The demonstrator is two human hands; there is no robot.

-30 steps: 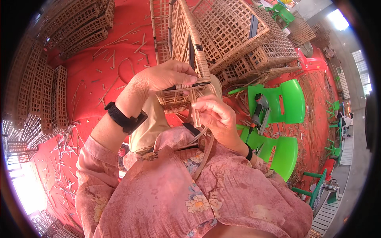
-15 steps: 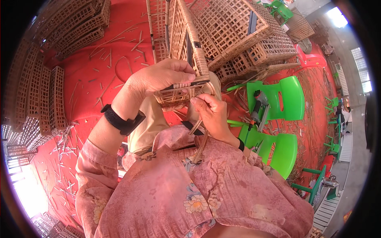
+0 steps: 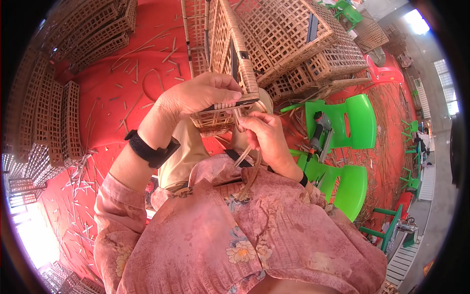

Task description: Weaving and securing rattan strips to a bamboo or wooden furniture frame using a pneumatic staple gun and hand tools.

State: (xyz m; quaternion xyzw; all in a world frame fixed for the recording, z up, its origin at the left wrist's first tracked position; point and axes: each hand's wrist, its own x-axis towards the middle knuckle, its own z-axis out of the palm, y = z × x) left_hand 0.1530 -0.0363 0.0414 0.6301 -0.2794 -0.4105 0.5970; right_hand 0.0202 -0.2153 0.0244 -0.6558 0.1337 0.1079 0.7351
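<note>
A woven rattan basket [image 3: 223, 54] with a dark frame stands between my knees, its near corner toward me. My left hand [image 3: 208, 93] is closed on the dark frame bar at that corner, where several turns of rattan are wrapped; its thumb presses on top. Just below and right of it, my right hand [image 3: 264, 137] pinches a light brown rattan strip [image 3: 240, 122] that runs up to the bar. The strip's loose end hangs down over my lap. Part of the bar is hidden behind my left fingers.
Stacked woven baskets [image 3: 289, 44] stand ahead to the right, others [image 3: 68, 117] at the left. A nail gun [image 3: 319, 134] lies on a green chair [image 3: 360, 122] to my right, with a second green chair [image 3: 350, 188] nearer. Cut strips litter the red floor covering [image 3: 122, 103].
My right hand has shifted slightly right and its grip on the strip has changed; the strip now bends near the bar. My left hand and the basket stay in place.
</note>
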